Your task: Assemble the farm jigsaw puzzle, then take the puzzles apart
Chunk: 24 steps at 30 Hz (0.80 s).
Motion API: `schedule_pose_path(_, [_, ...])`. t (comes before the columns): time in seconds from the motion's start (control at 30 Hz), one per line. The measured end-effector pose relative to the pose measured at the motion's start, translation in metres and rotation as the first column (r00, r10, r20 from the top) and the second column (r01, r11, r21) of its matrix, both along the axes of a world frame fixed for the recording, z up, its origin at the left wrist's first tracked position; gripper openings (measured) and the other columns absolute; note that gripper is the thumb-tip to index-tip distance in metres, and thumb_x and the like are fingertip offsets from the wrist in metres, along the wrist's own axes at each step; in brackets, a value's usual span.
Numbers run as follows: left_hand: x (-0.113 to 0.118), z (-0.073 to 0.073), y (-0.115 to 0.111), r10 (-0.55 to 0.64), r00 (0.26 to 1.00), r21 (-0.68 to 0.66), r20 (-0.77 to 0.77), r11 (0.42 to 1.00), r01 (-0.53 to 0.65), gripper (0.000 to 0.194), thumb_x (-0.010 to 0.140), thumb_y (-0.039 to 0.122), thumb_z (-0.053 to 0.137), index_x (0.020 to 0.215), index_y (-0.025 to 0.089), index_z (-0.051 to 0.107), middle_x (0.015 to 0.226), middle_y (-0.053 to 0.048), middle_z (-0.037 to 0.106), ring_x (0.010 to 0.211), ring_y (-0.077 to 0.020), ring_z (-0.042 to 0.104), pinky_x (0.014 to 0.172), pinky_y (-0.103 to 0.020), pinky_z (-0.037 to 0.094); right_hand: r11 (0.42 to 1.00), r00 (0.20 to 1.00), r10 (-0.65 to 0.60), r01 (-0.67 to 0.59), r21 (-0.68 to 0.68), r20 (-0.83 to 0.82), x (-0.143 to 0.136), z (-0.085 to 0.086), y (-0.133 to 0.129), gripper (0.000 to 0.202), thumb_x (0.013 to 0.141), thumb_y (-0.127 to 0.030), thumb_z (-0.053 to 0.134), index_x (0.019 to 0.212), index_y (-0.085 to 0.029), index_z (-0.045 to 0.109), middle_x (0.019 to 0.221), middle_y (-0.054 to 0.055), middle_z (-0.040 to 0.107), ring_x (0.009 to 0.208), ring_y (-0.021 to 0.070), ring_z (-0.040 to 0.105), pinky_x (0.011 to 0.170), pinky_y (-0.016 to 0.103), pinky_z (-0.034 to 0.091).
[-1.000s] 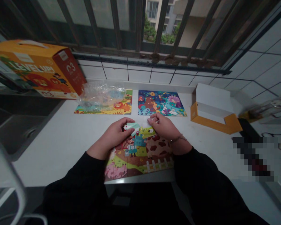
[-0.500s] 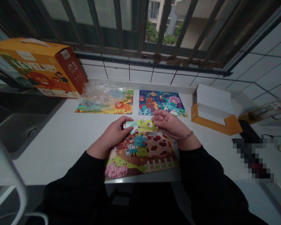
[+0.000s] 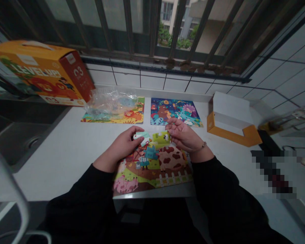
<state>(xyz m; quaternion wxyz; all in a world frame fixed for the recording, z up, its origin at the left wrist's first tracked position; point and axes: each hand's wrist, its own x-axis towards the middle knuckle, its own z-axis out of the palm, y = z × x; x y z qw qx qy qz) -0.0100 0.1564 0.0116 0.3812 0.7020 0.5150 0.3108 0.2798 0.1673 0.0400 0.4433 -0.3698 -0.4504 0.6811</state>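
Observation:
Between thumb and fingers, my left hand [image 3: 125, 144] pinches a pale mint-and-white puzzle piece [image 3: 140, 138] above the upper left of the farm puzzle [image 3: 144, 176]. A yellow-green puzzle piece with a small sheep [image 3: 160, 138] is gripped at its right edge by my right hand [image 3: 185, 137]. A narrow gap separates the two pieces. Below them lies the farm puzzle, with a spotted cow, a figure in blue, pink pigs and a white fence, at the counter's front edge. My hands partly hide its upper edge.
Behind are a jungle puzzle [image 3: 132, 117] under crumpled clear plastic [image 3: 109, 101] and a dark blue night-forest puzzle [image 3: 174, 110]. An orange box [image 3: 40, 74] stands back left by the sink [image 3: 27, 142]. An opened orange-and-white box [image 3: 231, 127] lies on the right.
The sheep piece has moved slightly right and tilted, so a gap now shows between it and the mint piece. My left hand has hardly moved.

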Motion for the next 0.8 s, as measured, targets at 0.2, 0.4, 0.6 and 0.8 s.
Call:
schedule_pose_path(0.2, [0.001, 0.004, -0.002, 0.004, 1.000, 0.010, -0.016, 1.000, -0.004, 0.035, 0.096, 0.043, 0.070, 0.126, 0.026, 0.069, 0.117, -0.006, 0.078, 0.099, -0.0241, 0.073, 0.088, -0.040, 0.059, 0.995, 0.998, -0.051, 0.055, -0.083, 0.044, -0.001, -0.012, 0.008, 0.051, 0.067, -0.027, 0.099, 0.110, -0.024, 0.071, 0.096, -0.001, 0.077, 0.081, 0.0135, 0.073, 0.068, 0.024, 0.058])
schedule_pose_path(0.4, [0.000, 0.002, -0.001, 0.003, 1.000, -0.022, -0.028, 1.000, -0.004, 0.037, 0.098, 0.044, 0.069, 0.130, 0.025, 0.068, 0.110, -0.006, 0.079, 0.089, -0.0226, 0.071, 0.078, -0.037, 0.058, 0.997, 0.998, -0.050, 0.051, -0.052, 0.025, -0.001, -0.012, 0.007, 0.049, 0.068, -0.026, 0.097, 0.110, -0.024, 0.072, 0.097, -0.001, 0.076, 0.081, 0.0125, 0.072, 0.067, 0.023, 0.057])
schedule_pose_path(0.6, [0.002, 0.005, -0.002, 0.004, 1.000, -0.013, -0.012, 1.000, -0.004, 0.035, 0.096, 0.042, 0.069, 0.126, 0.025, 0.070, 0.112, -0.006, 0.078, 0.092, -0.0229, 0.071, 0.082, -0.039, 0.058, 0.982, 0.903, -0.187, 0.169, 0.082, 0.386, 0.001, -0.028, 0.018, 0.035, 0.068, -0.019, 0.089, 0.099, -0.021, 0.071, 0.084, -0.001, 0.073, 0.069, 0.0139, 0.065, 0.060, 0.026, 0.055])
schedule_pose_path(0.8, [0.002, 0.006, -0.003, 0.005, 1.000, -0.016, -0.025, 1.000, -0.005, 0.034, 0.097, 0.042, 0.069, 0.126, 0.025, 0.070, 0.113, -0.006, 0.078, 0.092, -0.0232, 0.070, 0.082, -0.039, 0.057, 0.985, 0.817, -0.158, 0.094, 0.142, 0.555, 0.006, -0.026, 0.018, 0.040, 0.065, -0.010, 0.087, 0.102, -0.021, 0.074, 0.092, 0.002, 0.075, 0.070, 0.0149, 0.066, 0.059, 0.028, 0.056])
